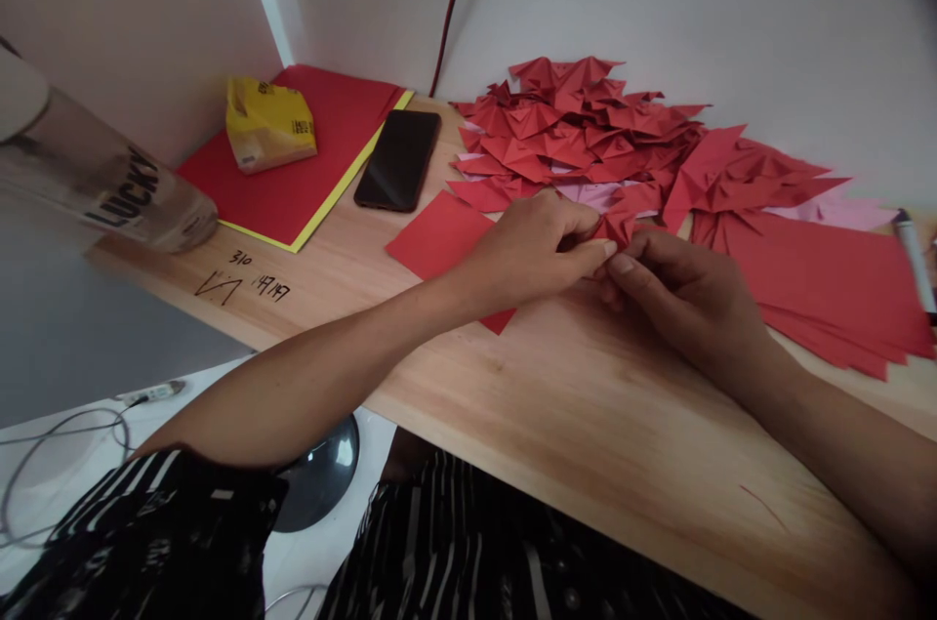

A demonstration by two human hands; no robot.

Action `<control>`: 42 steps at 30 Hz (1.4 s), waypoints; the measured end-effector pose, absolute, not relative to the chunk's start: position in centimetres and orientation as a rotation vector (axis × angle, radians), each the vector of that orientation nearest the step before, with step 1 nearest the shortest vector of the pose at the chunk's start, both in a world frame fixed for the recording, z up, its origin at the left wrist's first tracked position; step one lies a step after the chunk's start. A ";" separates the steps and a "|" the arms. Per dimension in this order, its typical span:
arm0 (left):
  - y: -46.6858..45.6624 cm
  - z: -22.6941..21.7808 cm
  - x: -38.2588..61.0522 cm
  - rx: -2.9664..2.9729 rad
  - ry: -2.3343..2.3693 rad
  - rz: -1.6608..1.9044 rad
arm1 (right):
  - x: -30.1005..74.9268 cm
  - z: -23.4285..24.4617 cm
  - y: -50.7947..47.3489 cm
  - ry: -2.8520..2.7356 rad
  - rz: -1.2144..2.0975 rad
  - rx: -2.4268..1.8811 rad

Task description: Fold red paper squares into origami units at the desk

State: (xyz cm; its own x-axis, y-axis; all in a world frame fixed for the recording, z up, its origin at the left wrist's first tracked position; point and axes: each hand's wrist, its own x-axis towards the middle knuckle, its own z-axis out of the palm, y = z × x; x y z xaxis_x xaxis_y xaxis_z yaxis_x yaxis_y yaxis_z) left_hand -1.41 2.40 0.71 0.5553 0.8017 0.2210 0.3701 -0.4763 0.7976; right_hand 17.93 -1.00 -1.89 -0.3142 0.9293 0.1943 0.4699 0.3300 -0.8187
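Note:
Both my hands meet over the wooden desk, pinching a small folded red paper [619, 222] between thumbs and fingers. My left hand [538, 244] is closed on its left side, and my right hand [680, 293] is closed on its right side. Fingers cover most of its lower part. Under my left wrist lies a flat red paper sheet [437, 234]. Just behind my hands rises a heap of folded red paper pieces [586, 127], with some pink ones among them. To the right sits a fanned stack of red paper sheets [827, 283].
A dark phone [399, 159] lies left of the heap. Beyond it, a yellow packet [269, 124] rests on red and yellow sheets [337, 137]. A clear bottle [139, 186] stands at far left. A pen [916, 259] is at the right edge. The wall borders the desk [556, 405].

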 end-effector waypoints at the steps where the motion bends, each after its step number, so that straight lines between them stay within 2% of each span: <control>1: 2.3 0.7 -1.3 2.073 0.946 0.774 | 17.9 -1.8 -1.0 -1.902 0.867 -1.222; 19: 2.0 0.3 -1.1 2.117 0.913 0.769 | 18.1 -1.8 -1.3 -1.935 0.780 -1.291; 30: 2.4 0.1 -1.2 2.054 0.891 0.728 | 17.9 -2.4 -0.9 -1.887 0.955 -1.229; 42: 2.4 -0.2 -1.1 2.008 0.970 0.756 | 18.2 -2.2 -1.0 -1.932 0.860 -1.278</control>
